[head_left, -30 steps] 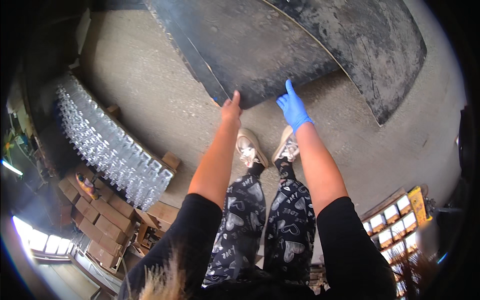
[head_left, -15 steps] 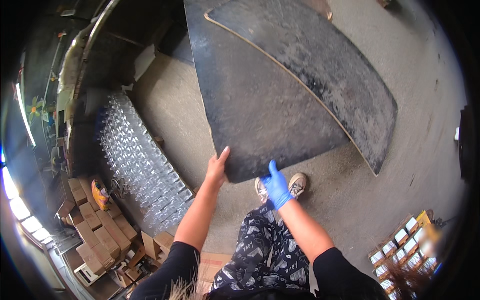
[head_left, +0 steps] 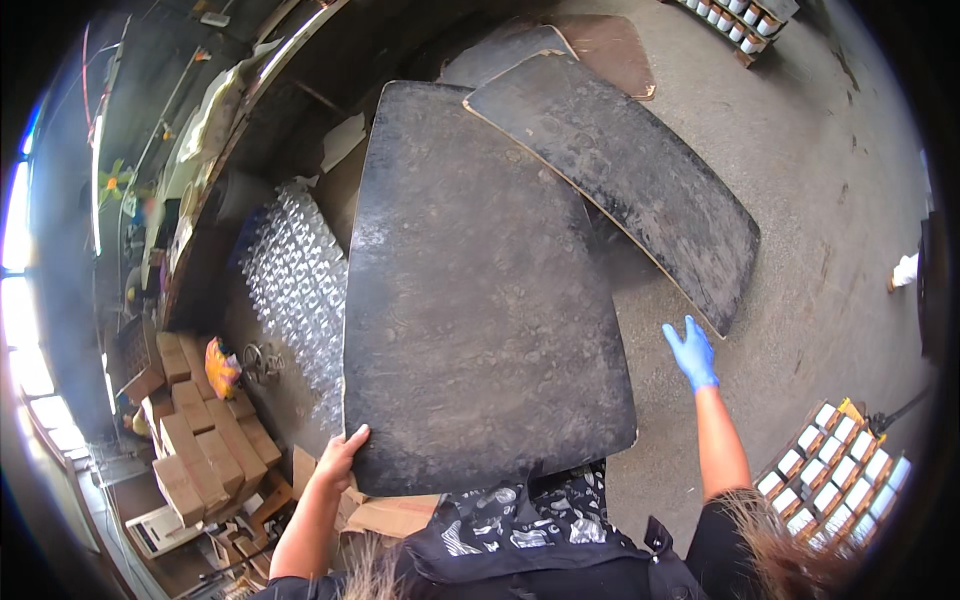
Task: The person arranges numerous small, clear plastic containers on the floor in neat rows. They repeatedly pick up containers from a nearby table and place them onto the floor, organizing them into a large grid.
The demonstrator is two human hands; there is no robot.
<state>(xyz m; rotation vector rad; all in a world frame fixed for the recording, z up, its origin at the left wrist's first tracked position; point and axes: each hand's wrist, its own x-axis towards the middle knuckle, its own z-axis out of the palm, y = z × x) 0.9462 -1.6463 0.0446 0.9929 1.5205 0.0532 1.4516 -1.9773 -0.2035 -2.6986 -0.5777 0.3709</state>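
Note:
A large dark board (head_left: 480,290) with rounded corners and a scuffed face spreads out in front of me, covering my feet and part of my patterned trousers. My left hand (head_left: 340,458), bare, grips its near left corner with the thumb on top; the fingers beneath are hidden. Beyond it, to the right, a second dark board (head_left: 640,180) with a pale edge lies slanted, its far end overlapping the first. My right hand (head_left: 692,356), in a blue glove, is open with fingers spread beside the second board's near corner. Whether it touches that edge I cannot tell.
Clear bottles (head_left: 295,280) stand packed in rows at left. Stacked cardboard boxes (head_left: 205,440) and an orange bag (head_left: 222,368) are at the lower left. Jars with white labels (head_left: 830,470) stand at the lower right. A brown board (head_left: 605,55) lies at the far end.
The large board has come nearer and lower over my legs, with my left hand still on its corner. My right hand has let go of it and moved right toward the second board.

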